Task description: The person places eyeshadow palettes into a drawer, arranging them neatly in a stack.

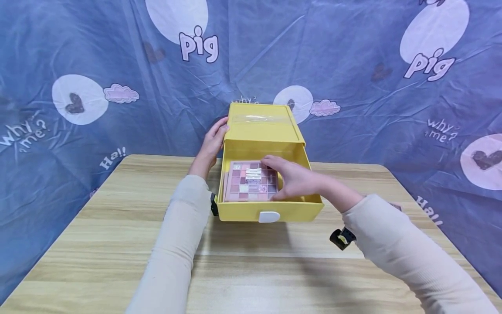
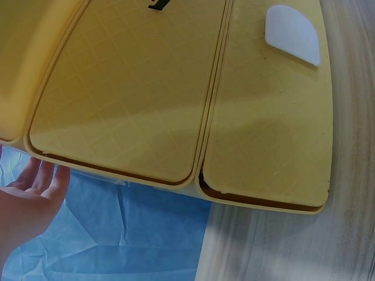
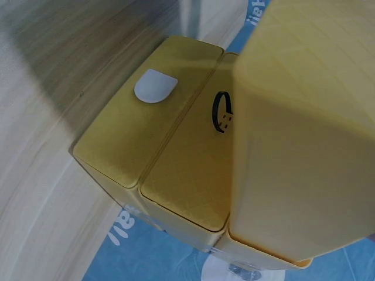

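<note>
A yellow drawer cabinet stands on the table with its top drawer pulled out. Inside, at the drawer's left, lies a pink eyeshadow palette with a grid of shades on its cover. Another flat pink edge shows beneath it on the left. My right hand reaches in from the right and holds that palette by its right part, fingertips at the far edge and thumb at the near corner. My left hand rests on the cabinet's left side; its extended fingers touch the side in the left wrist view.
Below the pulled-out drawer are two closed drawers; the lowest has a white tab, the middle one a black loop. A small dark item lies behind the right sleeve. A blue printed cloth hangs behind the wooden table.
</note>
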### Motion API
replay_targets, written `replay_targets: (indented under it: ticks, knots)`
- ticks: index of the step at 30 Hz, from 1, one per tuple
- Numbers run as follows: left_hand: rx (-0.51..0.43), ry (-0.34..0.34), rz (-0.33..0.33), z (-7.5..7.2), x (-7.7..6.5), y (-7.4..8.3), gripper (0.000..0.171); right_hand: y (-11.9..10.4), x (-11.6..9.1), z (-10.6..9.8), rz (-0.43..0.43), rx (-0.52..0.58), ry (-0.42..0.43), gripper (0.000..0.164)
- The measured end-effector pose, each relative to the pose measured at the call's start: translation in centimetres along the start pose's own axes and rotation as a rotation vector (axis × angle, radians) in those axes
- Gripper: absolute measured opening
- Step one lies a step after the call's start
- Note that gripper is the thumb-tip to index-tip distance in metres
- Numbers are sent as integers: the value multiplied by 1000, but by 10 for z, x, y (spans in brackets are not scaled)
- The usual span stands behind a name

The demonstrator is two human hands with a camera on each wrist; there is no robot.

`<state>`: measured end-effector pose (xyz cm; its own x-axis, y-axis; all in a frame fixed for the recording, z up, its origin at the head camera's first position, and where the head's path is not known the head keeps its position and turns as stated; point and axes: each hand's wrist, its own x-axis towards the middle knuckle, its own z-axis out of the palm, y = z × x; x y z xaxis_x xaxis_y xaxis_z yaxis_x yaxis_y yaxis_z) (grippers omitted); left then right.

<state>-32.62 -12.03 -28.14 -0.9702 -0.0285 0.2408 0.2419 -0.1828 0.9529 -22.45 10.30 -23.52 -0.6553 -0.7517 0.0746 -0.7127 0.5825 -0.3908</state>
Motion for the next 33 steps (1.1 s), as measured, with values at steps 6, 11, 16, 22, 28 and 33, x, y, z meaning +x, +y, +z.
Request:
replay_targets:
  ticks: [6,11,16,22,28,33]
  knots:
    - [-12,-2,6,0,0,1,42,1,2,3,9,-9,-37,85]
    - [-41,-17,1,0,-1,0,42,-1,3,5,3,-5,-60,84]
    - [-37,-10,0,0,-1,0,42,-2,4,7,1,-4,-74,83]
    - [-33,-5,1,1,0,0,42,-4,5,8,-2,-18,-79,82]
    - [-36,-7,0,0,0,-1,42,-4,5,9,-10,-37,-83,82]
    - [-46,-8,-1,0,0,-1,42,-4,4,10,-25,-43,-87,79]
